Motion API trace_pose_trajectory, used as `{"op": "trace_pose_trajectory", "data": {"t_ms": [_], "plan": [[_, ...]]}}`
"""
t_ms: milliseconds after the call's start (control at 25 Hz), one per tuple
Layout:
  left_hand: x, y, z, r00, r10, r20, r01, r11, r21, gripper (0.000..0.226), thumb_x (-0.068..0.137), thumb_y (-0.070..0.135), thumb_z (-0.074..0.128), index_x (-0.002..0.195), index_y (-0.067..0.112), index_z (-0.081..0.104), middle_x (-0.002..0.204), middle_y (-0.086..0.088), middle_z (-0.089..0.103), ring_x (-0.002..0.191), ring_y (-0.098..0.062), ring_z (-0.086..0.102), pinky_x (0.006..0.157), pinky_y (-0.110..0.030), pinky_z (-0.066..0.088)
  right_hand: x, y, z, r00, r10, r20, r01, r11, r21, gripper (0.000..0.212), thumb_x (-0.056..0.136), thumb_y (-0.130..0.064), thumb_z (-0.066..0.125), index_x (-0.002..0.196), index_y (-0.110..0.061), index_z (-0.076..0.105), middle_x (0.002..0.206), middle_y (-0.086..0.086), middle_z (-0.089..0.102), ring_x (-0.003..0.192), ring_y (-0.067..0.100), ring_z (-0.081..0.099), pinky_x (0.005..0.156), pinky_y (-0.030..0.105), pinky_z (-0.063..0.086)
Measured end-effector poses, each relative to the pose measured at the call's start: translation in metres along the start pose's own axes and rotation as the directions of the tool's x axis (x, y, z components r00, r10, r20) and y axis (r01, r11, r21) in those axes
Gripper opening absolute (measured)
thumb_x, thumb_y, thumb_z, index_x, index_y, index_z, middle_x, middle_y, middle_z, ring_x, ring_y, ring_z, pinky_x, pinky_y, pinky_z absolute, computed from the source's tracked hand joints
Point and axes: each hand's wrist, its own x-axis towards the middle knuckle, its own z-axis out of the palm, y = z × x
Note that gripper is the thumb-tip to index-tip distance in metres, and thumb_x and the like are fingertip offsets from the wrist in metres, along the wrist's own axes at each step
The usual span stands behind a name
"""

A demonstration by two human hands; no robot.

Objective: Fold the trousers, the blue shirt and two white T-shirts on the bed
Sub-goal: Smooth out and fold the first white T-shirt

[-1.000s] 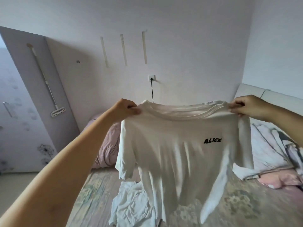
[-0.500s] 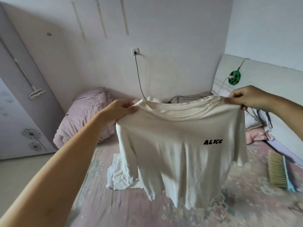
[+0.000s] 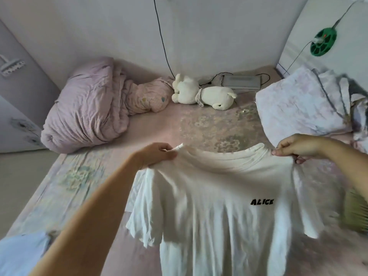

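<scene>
Now pinching the white T-shirt [image 3: 215, 208] at both shoulders: left hand [image 3: 157, 155] gripping one shoulder seam, right hand [image 3: 294, 148] gripping the other, each grip closed on cloth, keeping the front spread wide and the "ALICE" print facing up, probably for laying flat on the bed [image 3: 209, 124] before folding. Hanging low over the sheet, hem running out of view below. Sitting far lower than half a second ago, when held up against the wall; now showing a plush toy [image 3: 205, 94], a rumpled quilt [image 3: 89, 104] and a pillow [image 3: 298, 104] beyond.
</scene>
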Motion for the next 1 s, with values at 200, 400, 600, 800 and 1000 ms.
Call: {"op": "trace_pose_trajectory", "data": {"t_ms": [200, 400, 600, 800, 1000], "plan": [[0.150, -0.086, 0.084, 0.958, -0.070, -0.279, 0.079, 0.997, 0.021, 0.020, 0.084, 0.017, 0.069, 0.067, 0.015, 0.059, 0.059, 0.001, 0.047, 0.048, -0.006, 0.041, 0.043, -0.016, 0.032, 0.189, 0.079, 0.054, 0.985, -0.034, -0.170, 0.036, 0.999, 0.010, 0.023, 0.086, -0.013, 0.067, 0.068, -0.004, 0.055, 0.062, 0.007, 0.046, 0.060, 0.018, 0.043, 0.053, 0.025, 0.034], [0.284, -0.165, 0.132, 0.931, -0.050, -0.362, 0.108, 0.984, 0.144, 0.017, 0.087, 0.025, 0.064, 0.076, 0.012, 0.061, 0.063, 0.003, 0.052, 0.056, -0.009, 0.045, 0.049, -0.015, 0.034, 0.335, 0.132, 0.106, 0.929, -0.125, -0.348, 0.097, 0.991, -0.096, 0.028, 0.091, -0.021, 0.060, 0.070, -0.004, 0.051, 0.061, 0.005, 0.046, 0.063, 0.023, 0.043, 0.053, 0.030, 0.026], [0.396, -0.221, 0.153, 0.930, 0.013, -0.366, 0.083, 0.966, 0.246, 0.018, 0.091, 0.033, 0.057, 0.087, 0.015, 0.057, 0.076, -0.005, 0.057, 0.074, -0.025, 0.055, 0.063, -0.030, 0.042, 0.444, 0.175, 0.144, 0.869, -0.189, -0.457, 0.061, 0.958, -0.280, 0.024, 0.098, -0.024, 0.047, 0.079, -0.008, 0.044, 0.073, 0.014, 0.055, 0.070, 0.032, 0.050, 0.059, 0.036, 0.031], [0.481, -0.262, 0.167, 0.925, 0.098, -0.367, 0.198, 0.701, 0.686, 0.031, 0.099, 0.035, 0.039, 0.120, 0.013, 0.046, 0.118, -0.012, 0.056, 0.114, -0.034, 0.050, 0.087, -0.043, 0.040, 0.537, 0.185, 0.167, 0.800, -0.248, -0.547, -0.155, 0.794, -0.587, 0.022, 0.097, -0.015, 0.047, 0.110, 0.001, 0.054, 0.109, 0.031, 0.054, 0.103, 0.043, 0.050, 0.087, 0.049, 0.037], [0.483, -0.275, 0.233, 0.804, 0.362, -0.472, 0.133, 0.663, 0.736, 0.059, 0.097, 0.037, 0.032, 0.149, 0.014, 0.018, 0.154, -0.015, 0.021, 0.142, -0.034, 0.019, 0.116, -0.050, 0.008, 0.536, 0.171, 0.227, 0.643, -0.372, -0.670, -0.082, 0.836, -0.542, 0.044, 0.093, -0.023, 0.044, 0.134, -0.007, 0.039, 0.140, 0.025, 0.036, 0.124, 0.040, 0.034, 0.103, 0.058, 0.027]]}}
